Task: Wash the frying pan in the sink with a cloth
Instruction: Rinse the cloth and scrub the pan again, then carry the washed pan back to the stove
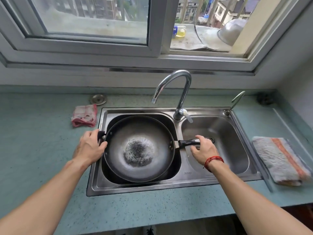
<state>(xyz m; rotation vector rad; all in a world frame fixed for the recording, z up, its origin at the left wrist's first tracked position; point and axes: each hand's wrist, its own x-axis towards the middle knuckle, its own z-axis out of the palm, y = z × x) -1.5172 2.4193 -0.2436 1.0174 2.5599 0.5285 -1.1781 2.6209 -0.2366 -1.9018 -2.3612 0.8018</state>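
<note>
A dark frying pan [138, 148] with a burnt patch at its centre sits in the left basin of the steel double sink [189, 182]. My left hand [89, 146] grips the small black helper handle on the pan's left rim. My right hand [204, 149] curls round the long black handle [186, 142], which reaches over the divider toward the right basin. A folded pink-and-white cloth [84, 115] lies on the counter left of the sink, apart from both hands.
The chrome faucet [176, 92] arches over the left basin, no water running. A striped towel [281, 160] lies on the counter at right. A drain plug [98, 99] sits behind the pink cloth. On the outside window ledge stand an oil bottle [179, 31] and a metal bowl [232, 31].
</note>
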